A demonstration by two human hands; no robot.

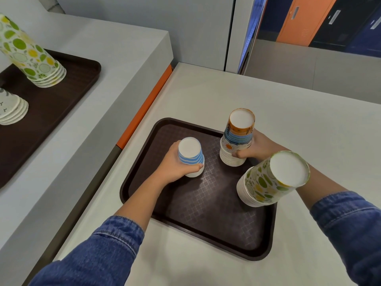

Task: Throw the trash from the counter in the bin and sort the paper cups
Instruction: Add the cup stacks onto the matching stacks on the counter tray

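Your left hand [174,163] is wrapped around a short stack of blue-striped cups [191,156], thumb on the near side, fingers curled round the back. Your right hand [256,149] grips the sunset-print stack [237,139] low down by its rims, thumb in front. Both stacks sit upside down on the brown tray [206,205], the blue one at the far-left part, the sunset one toward the far-right corner.

Just in front of your right forearm there's a citrus-print stack [270,180], also upside down, on the tray's right edge, with nothing touching it. The tray lies on the pale desk [278,96].

Off to the left, on the higher desk level, a second tray [57,96] carries a taller citrus stack [26,52] and a white stack [11,109], partly cut off by the frame.
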